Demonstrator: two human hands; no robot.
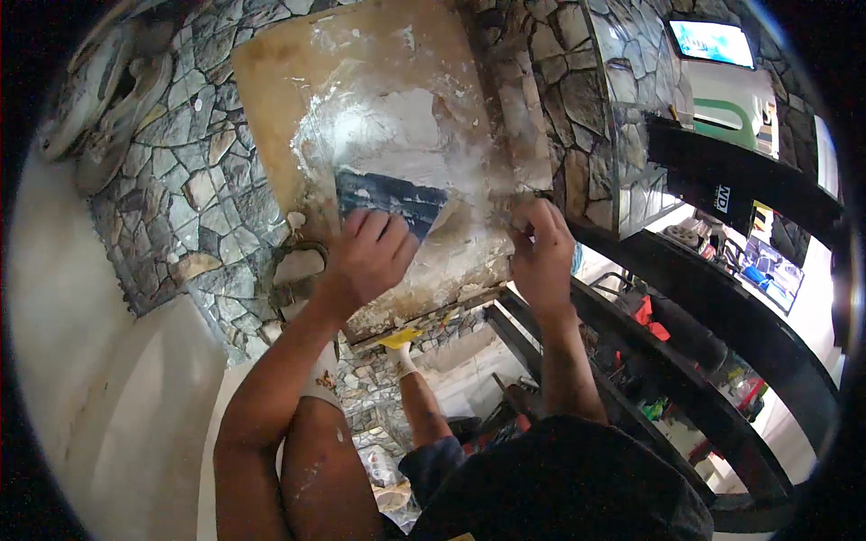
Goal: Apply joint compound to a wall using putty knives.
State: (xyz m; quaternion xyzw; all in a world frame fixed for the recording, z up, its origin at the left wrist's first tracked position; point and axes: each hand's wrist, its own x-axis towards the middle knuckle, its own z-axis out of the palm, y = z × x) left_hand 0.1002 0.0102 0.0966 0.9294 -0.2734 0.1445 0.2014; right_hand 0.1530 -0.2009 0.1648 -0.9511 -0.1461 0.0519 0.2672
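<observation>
Nearest to the camera, black cloth (559,487) is seen at the lower edge. In the middle, one wide dark blade (383,193) is laid over the stained board (271,86); it is gripped by the bent fingers of the left hand (372,257), perhaps so that its broad edge is kept against the white paste (406,117). Two hands are counted. The right hand (543,242) is curled near the board's right side; whether anything is pinched there cannot be told. Farther out, two shoes (126,126) and one lit screen (711,43) are seen.
</observation>
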